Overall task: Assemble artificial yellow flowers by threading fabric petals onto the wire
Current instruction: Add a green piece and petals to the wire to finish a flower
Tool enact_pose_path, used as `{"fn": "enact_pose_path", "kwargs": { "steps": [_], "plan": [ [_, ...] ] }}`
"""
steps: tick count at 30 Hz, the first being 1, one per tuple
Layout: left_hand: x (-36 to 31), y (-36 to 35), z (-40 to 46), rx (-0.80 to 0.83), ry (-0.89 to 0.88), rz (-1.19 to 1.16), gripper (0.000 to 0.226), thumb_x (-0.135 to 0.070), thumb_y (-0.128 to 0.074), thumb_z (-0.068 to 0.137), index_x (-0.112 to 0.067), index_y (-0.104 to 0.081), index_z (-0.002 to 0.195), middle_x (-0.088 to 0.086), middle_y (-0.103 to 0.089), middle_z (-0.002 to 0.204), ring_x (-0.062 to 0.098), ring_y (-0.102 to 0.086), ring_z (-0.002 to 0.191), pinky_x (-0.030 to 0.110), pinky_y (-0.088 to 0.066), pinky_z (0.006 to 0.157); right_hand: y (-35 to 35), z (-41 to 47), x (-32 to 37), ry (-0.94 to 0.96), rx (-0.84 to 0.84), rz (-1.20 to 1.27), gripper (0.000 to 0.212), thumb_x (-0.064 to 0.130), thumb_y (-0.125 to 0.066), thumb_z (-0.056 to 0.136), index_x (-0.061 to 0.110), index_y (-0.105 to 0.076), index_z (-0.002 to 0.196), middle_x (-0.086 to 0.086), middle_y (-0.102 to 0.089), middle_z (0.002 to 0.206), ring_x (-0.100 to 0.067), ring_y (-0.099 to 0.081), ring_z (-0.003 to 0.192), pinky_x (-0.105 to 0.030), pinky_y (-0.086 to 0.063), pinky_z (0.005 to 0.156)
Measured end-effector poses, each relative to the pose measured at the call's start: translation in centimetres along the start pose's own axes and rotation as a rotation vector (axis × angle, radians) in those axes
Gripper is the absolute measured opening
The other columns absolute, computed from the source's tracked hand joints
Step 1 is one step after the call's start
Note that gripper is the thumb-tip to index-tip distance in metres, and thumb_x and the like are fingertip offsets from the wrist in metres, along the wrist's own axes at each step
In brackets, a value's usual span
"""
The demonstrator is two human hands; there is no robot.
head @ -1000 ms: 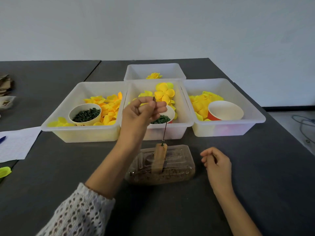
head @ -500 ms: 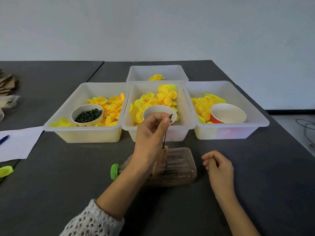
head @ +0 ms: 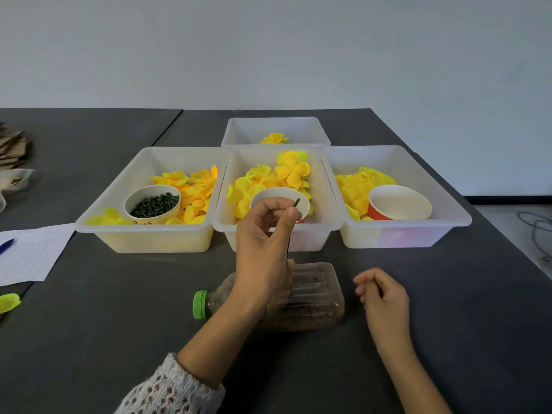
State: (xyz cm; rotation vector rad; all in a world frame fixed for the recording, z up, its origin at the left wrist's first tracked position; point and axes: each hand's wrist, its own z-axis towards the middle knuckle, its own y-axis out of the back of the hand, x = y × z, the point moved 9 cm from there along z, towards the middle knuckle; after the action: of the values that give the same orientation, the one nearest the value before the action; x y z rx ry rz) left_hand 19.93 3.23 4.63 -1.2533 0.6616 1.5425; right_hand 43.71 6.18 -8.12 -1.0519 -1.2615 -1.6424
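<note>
Wire (head: 289, 237) upright, pinched in left hand (head: 263, 249)

You face a plain pale wall (head: 268, 49) in soft, even light. Two dark grey counters (head: 104, 339) sit edge to edge, a seam (head: 167, 127) between them. At right, grey floor (head: 519, 222) carries a cable (head: 537, 231).

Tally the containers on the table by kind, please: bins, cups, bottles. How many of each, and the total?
Translucent plastic bins: 4, three in a row and one behind
Paper cups: 3, one in each front bin
Plastic bottle lying on its side: 1
Total: 8
</note>
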Motion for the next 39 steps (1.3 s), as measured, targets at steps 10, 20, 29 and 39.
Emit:
{"fn": "enact_pose_path", "kwargs": {
  "steps": [10,20,29,39],
  "plan": [
    [-0.80,0.29,-0.12,-0.026,-0.053,0.030,0.007,-0.010,-0.075,0.085,-0.014,-0.068,0.085,0.006,-0.072,0.087,0.020,-0.068,0.087,0.038,-0.054,0.076,-0.01,0.15,-0.23,-0.019,-0.002,-0.006,0.029,0.000,-0.048,0.092,0.020,-0.064,0.079,-0.001,-0.061,0.073,-0.004,-0.058,0.068,-0.025,-0.044,0.066],
    [-0.36,0.62,-0.63,-0.084,-0.030,-0.042,0.007,-0.005,-0.074,0.085,-0.011,-0.069,0.086,0.006,-0.076,0.089,0.020,-0.073,0.092,0.041,-0.057,0.086,-0.05,0.09,0.00,-0.002,-0.009,0.002,0.030,-0.002,-0.048,0.091,0.019,-0.064,0.077,-0.001,-0.061,0.071,-0.004,-0.058,0.066,-0.024,-0.043,0.064],
    [0.10,0.49,-0.70,-0.075,-0.005,-0.081,0.009,-0.011,-0.075,0.082,-0.010,-0.067,0.087,0.011,-0.076,0.092,0.026,-0.072,0.094,0.043,-0.056,0.086,-0.01,0.03,0.05,-0.008,-0.002,-0.002,0.030,0.000,-0.047,0.091,0.020,-0.064,0.078,-0.001,-0.061,0.072,-0.003,-0.058,0.067,-0.025,-0.043,0.065],
    [-0.41,0.22,-0.33,-0.036,-0.017,-0.038,0.011,-0.006,-0.075,0.082,-0.013,-0.067,0.085,0.016,-0.074,0.089,0.031,-0.069,0.083,0.040,-0.056,0.079,-0.06,0.20,-0.20,-0.009,-0.002,-0.007,0.030,0.000,-0.047,0.092,0.021,-0.064,0.078,0.001,-0.061,0.073,-0.004,-0.058,0.068,-0.025,-0.043,0.065]
  ]
}}
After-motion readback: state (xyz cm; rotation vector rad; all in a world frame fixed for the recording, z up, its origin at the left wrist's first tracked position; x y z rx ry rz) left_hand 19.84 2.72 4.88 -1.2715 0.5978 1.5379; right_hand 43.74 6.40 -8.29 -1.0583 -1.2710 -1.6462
